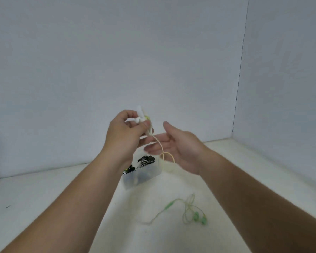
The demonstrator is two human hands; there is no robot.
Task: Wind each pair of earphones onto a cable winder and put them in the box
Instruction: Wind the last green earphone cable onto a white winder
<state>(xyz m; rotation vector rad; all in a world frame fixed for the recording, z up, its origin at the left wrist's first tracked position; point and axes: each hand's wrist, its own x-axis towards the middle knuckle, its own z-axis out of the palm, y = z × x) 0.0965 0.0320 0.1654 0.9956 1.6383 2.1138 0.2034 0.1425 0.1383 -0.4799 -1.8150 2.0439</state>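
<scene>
Clear plastic forms the box [144, 177], which stands on the white table [62, 198] just below your left hand [124, 136]. It holds two dark wound bundles: the far bundle [146, 159] rises above the rim under your right fingertips, and the near bundle [130, 168] sits at the end closer to your left wrist. Blur hides finer detail of them.

Your left fingers are curled round a white cable winder [141, 121], with the thumb pressed on its side. The winder stands tilted, and its top pokes out above your knuckles.

A pale yellow-green cable [160, 145] leaves the winder's lower end, drops past your left fingertips and forms a loop in front of your right palm.

Your right hand [179, 148] is spread, fingers straight and blurred, palm facing the left hand. I cannot tell whether it touches the cable, but it grips nothing.

The green earbuds [199, 217] lie on the table well below your right fingers, between your forearms, with loose cord and a green inline remote [169, 205] beside them.
</scene>
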